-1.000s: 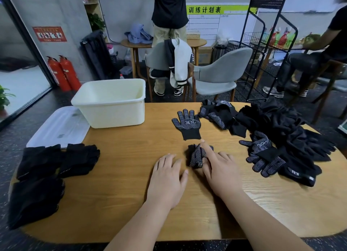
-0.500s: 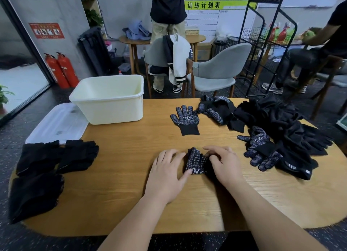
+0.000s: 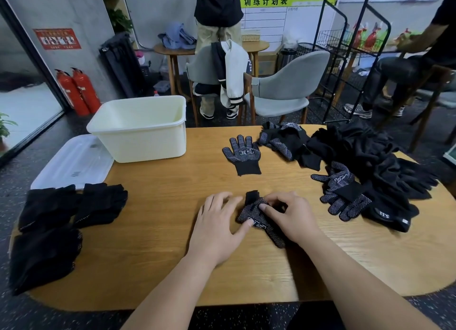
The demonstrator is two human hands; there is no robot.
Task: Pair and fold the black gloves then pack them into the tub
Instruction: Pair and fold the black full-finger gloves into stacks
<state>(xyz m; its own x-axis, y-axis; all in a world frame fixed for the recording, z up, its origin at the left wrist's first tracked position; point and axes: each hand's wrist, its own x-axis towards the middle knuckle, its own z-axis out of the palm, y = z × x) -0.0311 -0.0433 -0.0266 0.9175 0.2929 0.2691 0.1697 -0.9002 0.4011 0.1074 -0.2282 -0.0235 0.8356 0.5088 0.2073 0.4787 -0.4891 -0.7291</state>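
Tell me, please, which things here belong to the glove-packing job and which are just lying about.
For the job: glove bundle, pinched by the right hand and pressed by the left hand; flat dotted glove; loose glove pile; folded black stacks; cream tub.
Lying about: clear lid; grey chair; jacket; fire extinguishers; wire rack.

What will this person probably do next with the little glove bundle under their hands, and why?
Probably finish tucking the fold. The right hand pinches the dotted glove bundle, which looks half folded with a cuff end poking out, while the left hand steadies it with its thumb. The cream tub shows no gloves in its visible part, so packing likely follows.
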